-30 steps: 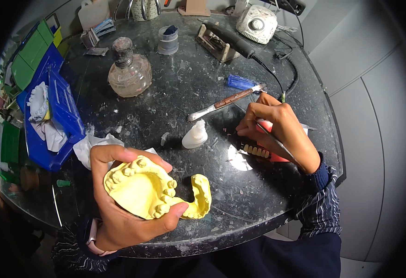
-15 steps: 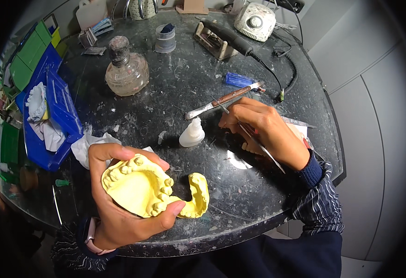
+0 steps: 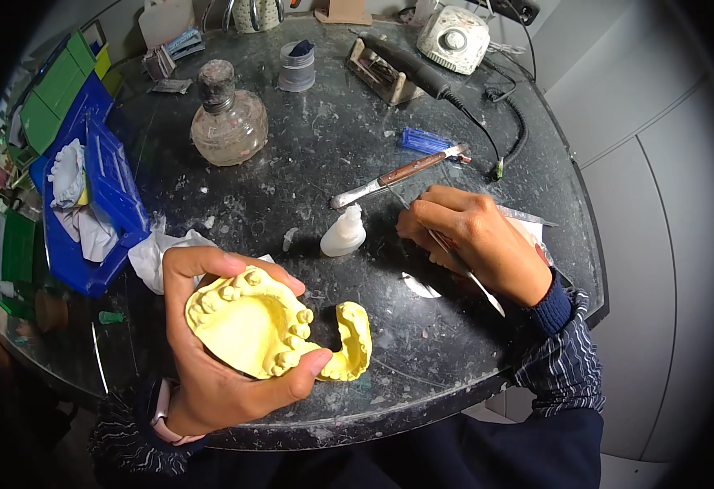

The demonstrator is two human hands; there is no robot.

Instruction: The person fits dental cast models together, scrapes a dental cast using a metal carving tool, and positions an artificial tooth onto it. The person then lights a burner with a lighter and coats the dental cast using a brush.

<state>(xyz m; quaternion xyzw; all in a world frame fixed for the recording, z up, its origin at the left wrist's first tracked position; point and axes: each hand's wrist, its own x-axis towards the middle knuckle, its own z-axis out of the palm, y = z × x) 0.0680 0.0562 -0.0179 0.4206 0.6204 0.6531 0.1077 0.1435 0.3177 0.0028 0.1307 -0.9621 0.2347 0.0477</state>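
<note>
My left hand [image 3: 210, 359] grips a yellow plaster dental cast [image 3: 247, 322], its arch of teeth facing up, thumb and fingers at the rim. Beyond my thumb, a smaller yellow horseshoe-shaped cast [image 3: 355, 342] rests on the table. Over to the right, my right hand [image 3: 479, 240] is closed around a thin metal dental carver [image 3: 475, 281], which slants across it with both ends sticking out. Its fingertips reach down by some small tooth-coloured pieces, mostly hidden under the hand. Left of that hand stands a small translucent white bottle [image 3: 343, 234].
A wood-handled spatula [image 3: 402, 173] and a blue object [image 3: 426, 140] lie beyond my right hand. Farther back are a glass spirit lamp [image 3: 228, 122], a plastic cup [image 3: 296, 69], a handpiece on its stand [image 3: 397, 69] and its control box [image 3: 455, 39]. A blue box [image 3: 116, 179] stands left.
My right hand and the carver have shifted slightly, the carver's far end drawing back toward me. The white patch beside that hand shows narrower. My left hand keeps its hold on the cast.
</note>
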